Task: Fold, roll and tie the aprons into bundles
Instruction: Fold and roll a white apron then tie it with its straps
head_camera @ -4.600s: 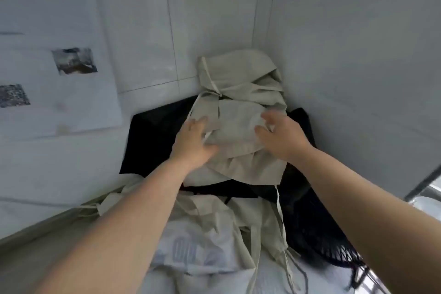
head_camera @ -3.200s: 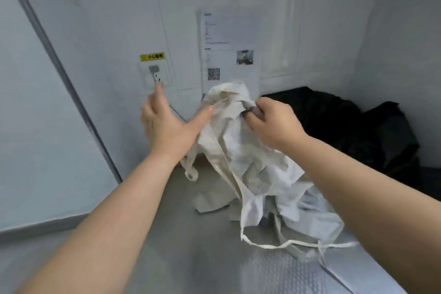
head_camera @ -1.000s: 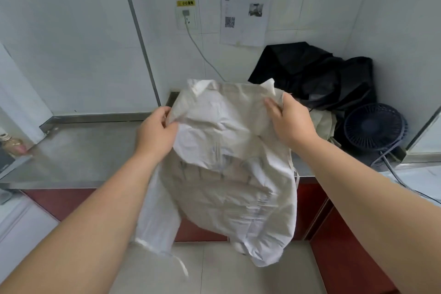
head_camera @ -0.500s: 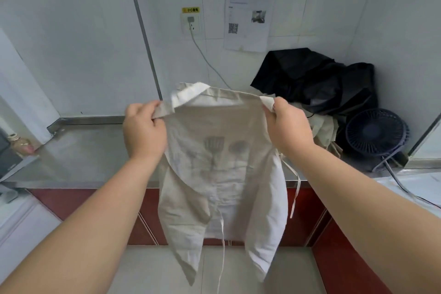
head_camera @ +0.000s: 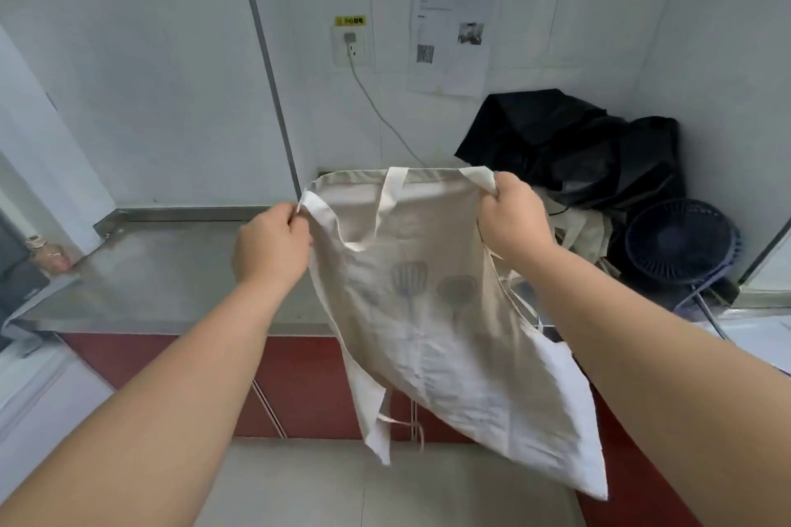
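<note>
A cream apron (head_camera: 432,312) with a faint grey utensil print hangs spread in the air in front of the steel counter (head_camera: 171,270). My left hand (head_camera: 272,246) pinches its top left corner. My right hand (head_camera: 511,220) grips the top right corner by the neck strap. The apron's lower part swings out to the right, and a tie string dangles below. More cream aprons (head_camera: 586,233) lie heaped on the counter behind my right wrist.
Black cloth (head_camera: 569,141) is piled in the back right corner. A dark blue desk fan (head_camera: 680,242) stands to its right, its cable trailing forward. A wall socket (head_camera: 351,45) with a plugged white cord and a paper notice (head_camera: 451,30) are on the wall. Red cabinets stand below the counter.
I took an apron from the pile, stepped back and shook it open by its top corners. Over the last half second its lower part swung to the right.
</note>
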Action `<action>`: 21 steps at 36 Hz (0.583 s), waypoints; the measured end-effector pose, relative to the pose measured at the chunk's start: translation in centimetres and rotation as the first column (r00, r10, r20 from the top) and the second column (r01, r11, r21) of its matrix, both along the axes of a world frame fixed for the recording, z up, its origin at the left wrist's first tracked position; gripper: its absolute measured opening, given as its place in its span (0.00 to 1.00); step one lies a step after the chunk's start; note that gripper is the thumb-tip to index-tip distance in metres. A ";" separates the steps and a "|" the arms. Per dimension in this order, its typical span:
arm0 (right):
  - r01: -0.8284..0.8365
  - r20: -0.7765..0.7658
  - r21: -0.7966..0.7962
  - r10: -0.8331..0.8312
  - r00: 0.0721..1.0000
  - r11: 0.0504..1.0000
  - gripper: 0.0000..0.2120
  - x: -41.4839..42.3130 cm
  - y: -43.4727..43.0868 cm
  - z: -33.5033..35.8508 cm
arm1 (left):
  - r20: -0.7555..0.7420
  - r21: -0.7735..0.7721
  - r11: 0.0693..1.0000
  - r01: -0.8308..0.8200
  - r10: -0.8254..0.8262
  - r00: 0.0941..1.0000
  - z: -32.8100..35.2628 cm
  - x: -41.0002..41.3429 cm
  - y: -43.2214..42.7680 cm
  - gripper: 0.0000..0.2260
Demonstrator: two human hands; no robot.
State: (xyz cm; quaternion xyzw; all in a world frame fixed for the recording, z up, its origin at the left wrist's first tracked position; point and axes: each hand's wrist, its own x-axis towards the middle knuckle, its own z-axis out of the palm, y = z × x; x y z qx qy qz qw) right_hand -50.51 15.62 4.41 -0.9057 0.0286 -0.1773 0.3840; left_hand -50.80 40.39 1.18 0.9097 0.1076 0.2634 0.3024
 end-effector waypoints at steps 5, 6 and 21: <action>0.001 -0.005 0.076 0.000 1.000 0.997 0.08 0.7 -0.8 0.1 | -0.029 0.112 0.993 -0.030 0.034 0.999 0.8 1.0 -0.3 0.14; -0.014 -0.013 0.064 0.015 1.000 0.998 0.10 0.9 -0.9 0.1 | -0.052 0.124 0.992 -0.027 0.033 0.998 0.9 1.4 -0.3 0.15; -0.071 0.010 0.579 0.080 0.997 0.812 0.15 9.0 2.3 0.8 | 0.196 -0.715 0.672 0.193 -0.072 0.978 2.4 11.4 0.3 0.22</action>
